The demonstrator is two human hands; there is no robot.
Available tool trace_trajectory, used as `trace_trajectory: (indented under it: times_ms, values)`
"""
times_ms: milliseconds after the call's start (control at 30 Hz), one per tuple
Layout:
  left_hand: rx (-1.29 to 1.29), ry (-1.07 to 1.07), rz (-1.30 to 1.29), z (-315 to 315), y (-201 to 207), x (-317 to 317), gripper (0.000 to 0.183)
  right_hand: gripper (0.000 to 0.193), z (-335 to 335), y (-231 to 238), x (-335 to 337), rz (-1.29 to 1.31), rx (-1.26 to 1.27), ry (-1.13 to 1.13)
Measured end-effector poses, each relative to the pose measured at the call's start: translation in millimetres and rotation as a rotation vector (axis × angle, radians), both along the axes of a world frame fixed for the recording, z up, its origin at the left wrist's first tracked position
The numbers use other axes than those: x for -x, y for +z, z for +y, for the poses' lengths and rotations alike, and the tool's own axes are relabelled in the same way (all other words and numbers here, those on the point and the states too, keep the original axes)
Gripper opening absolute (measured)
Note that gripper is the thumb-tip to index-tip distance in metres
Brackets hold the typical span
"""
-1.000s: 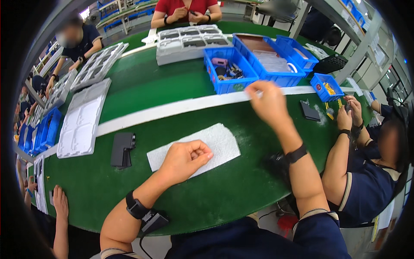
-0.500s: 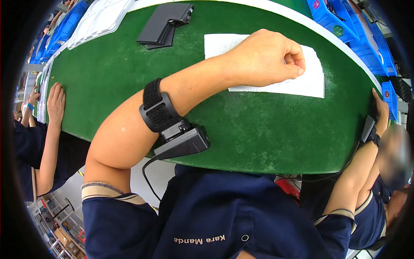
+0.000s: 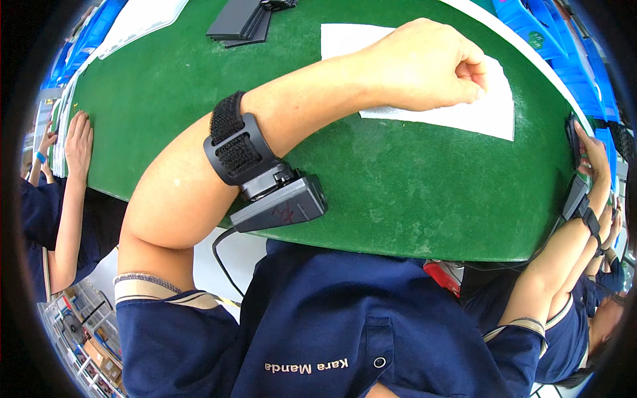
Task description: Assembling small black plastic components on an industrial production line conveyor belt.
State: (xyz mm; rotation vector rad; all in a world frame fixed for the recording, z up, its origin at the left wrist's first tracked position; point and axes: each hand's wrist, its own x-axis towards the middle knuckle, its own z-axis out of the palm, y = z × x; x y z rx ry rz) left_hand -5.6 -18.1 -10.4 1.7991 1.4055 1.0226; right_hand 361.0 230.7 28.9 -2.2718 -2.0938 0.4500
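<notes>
My left hand (image 3: pixel 431 63) is closed in a loose fist over a white sheet of cloth or paper (image 3: pixel 458 123) on the green table. Its fingers curl inward, so anything inside them is hidden. At the far right, my right hand (image 3: pixel 594 151) grips a dark flat piece (image 3: pixel 572 140) beside the blue bins. The piece is seen nearly edge-on, and its kind is not clear. A stack of flat black pieces (image 3: pixel 237 21) lies on the table up and left of the sheet.
Blue bins (image 3: pixel 570 63) line the table's right rim. A white tray (image 3: pixel 142 25) and another blue bin (image 3: pixel 93 30) stand at the far left. Another person's hand (image 3: pixel 79 142) rests at the table's left edge. A cable (image 3: pixel 225 268) hangs from my left arm device.
My right hand has drawn back slightly from the bins, and a dark flat piece now shows in it. The table has shifted upward in view. My left hand stays closed over the sheet.
</notes>
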Motion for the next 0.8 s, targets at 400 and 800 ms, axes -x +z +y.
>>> trace_trajectory:
  times_ms: [400, 800]
  values:
    - [-0.109, -0.062, -0.086, -11, 11, 5, 0.019, 0.047, -73, 9, 119, -0.033, 0.082, 0.677]
    - [-0.057, 0.012, 0.043, 2, -5, 1, 0.020, 0.049, -103, 11, 133, -0.154, -0.161, 0.855]
